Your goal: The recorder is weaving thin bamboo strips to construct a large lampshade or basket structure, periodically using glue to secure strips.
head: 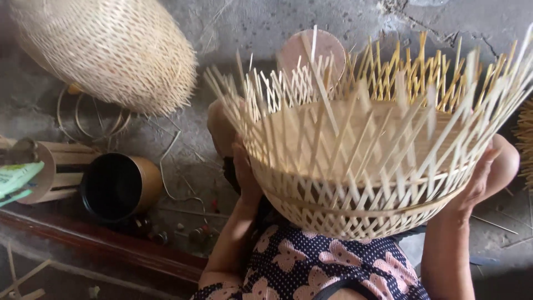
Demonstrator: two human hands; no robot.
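A half-woven bamboo basket (355,183) sits in my lap, open side up, with many loose strip ends fanning out from its rim. My left hand (245,166) presses against its left wall, fingers mostly hidden behind the weave. On the right wall lies my right hand (478,180), its fingers wrapped over the lower band. Both hands hold the basket between them. My knees show behind it on either side.
A finished woven bamboo basket (111,50) lies at the top left on the concrete floor. A dark round tin (119,186) and a wooden frame (58,169) sit at left beside wire loops (94,119). A round wooden disc (313,53) lies behind the basket.
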